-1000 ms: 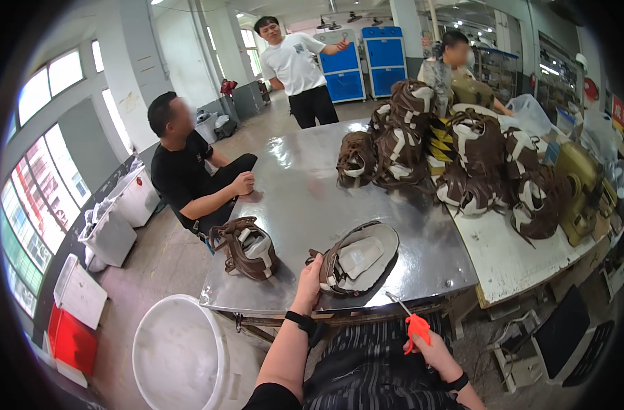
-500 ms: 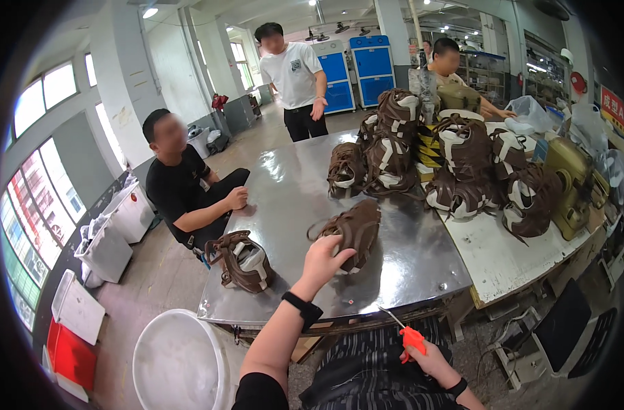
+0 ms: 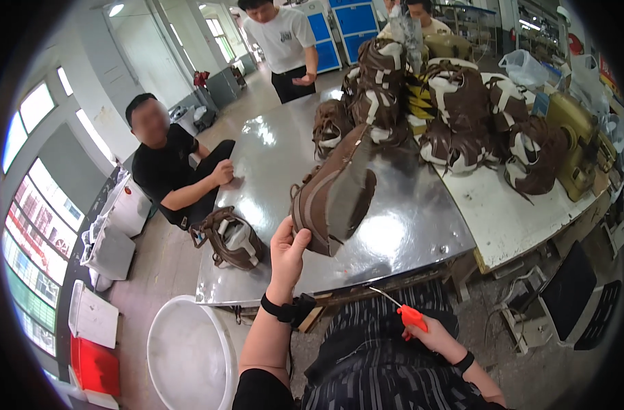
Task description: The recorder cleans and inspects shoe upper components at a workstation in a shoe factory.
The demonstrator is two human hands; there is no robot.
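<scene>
A brown lace-up shoe is raised above the metal-topped table, tilted with its greyish underside facing right and one end pointing up and away. My left hand is closed on its near end, thumb on the side toward me. Low over my lap, my right hand grips orange-handled scissors, whose thin metal tip points up and left toward the table edge. A second brown shoe with pale parts stands on the table's left side, left of my left hand.
Brown shoes are piled at the far right, some on a white worktable beside an olive-green machine. A white tub stands below left. A seated person and a standing person are across the table.
My left hand has lifted the shoe off the tabletop and turned its underside into view. The right hand still holds the scissors in nearly the same place. The view has tilted downward.
</scene>
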